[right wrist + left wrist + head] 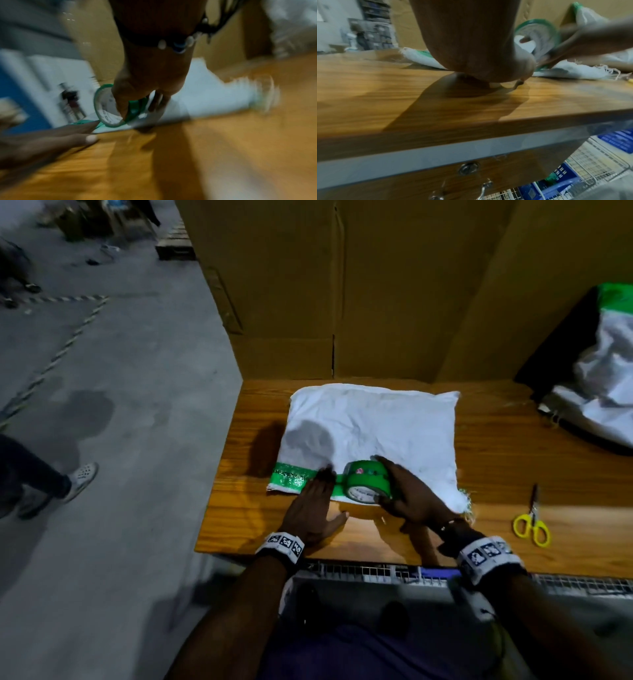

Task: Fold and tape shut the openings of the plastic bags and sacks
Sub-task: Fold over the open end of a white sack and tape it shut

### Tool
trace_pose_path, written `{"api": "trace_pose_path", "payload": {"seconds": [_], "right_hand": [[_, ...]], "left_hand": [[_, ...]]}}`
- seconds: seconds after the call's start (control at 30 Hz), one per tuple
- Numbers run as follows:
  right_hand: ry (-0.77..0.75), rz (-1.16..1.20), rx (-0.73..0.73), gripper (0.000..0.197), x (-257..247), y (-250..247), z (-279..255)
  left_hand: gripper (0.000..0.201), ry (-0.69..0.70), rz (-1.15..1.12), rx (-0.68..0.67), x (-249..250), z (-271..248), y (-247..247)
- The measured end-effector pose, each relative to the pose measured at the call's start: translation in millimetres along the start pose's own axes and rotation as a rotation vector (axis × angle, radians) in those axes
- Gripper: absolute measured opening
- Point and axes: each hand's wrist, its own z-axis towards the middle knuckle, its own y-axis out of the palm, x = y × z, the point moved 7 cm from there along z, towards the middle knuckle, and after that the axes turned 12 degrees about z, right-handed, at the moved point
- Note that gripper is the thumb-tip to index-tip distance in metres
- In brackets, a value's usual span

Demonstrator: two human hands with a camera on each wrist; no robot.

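Note:
A white woven sack (373,426) lies flat on the wooden table (496,467), its folded near edge partly covered by a strip of green tape (294,478). My right hand (407,494) grips the green tape roll (368,482) standing on that edge, thumb in the core in the right wrist view (109,106). My left hand (317,501) lies flat with straight fingers pressing the tape down just left of the roll. In the left wrist view the roll (537,35) shows behind my palm, and the sack's frayed corner (583,69) lies to the right.
Yellow-handled scissors (532,523) lie on the table to the right. Another white sack with green tape (606,371) sits at the far right. Cardboard boxes (342,285) wall the back. A person's leg and shoe (80,475) stand on the floor at left. A wire basket (376,571) sits below the table edge.

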Motion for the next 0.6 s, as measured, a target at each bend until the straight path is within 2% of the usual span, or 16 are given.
{"api": "trace_pose_path", "payload": {"seconds": [0.07, 0.13, 0.27, 0.33, 0.4, 0.47, 0.5, 0.6], "right_hand": [[-0.002, -0.094, -0.041, 0.086, -3, -22, -9], [0.032, -0.08, -0.024, 0.085, 0, -30, -19], [0.225, 0.246, 0.144, 0.082, 31, -13, -26], [0.295, 0.284, 0.206, 0.076, 37, -3, -30], [0.282, 0.231, 0.24, 0.065, 32, 2, -30], [0.259, 0.211, 0.2, 0.055, 24, 2, -26], [0.236, 0.175, 0.17, 0.056, 19, -3, -24], [0.109, -0.061, 0.104, 0.074, 13, -39, -25]], "left_hand": [[0.1, 0.028, -0.016, 0.006, 0, 0, 0], [0.1, 0.034, -0.039, 0.013, 3, 1, 0], [0.097, -0.026, -0.05, 0.059, 11, 7, -7], [0.098, -0.02, -0.07, 0.041, 27, 15, -6], [0.101, -0.025, -0.087, -0.003, 42, 21, 1], [0.106, -0.038, -0.084, -0.009, 45, 21, 7], [0.107, -0.028, -0.076, -0.008, 43, 20, 8], [0.108, 0.028, -0.062, 0.002, 40, 16, 6]]}}
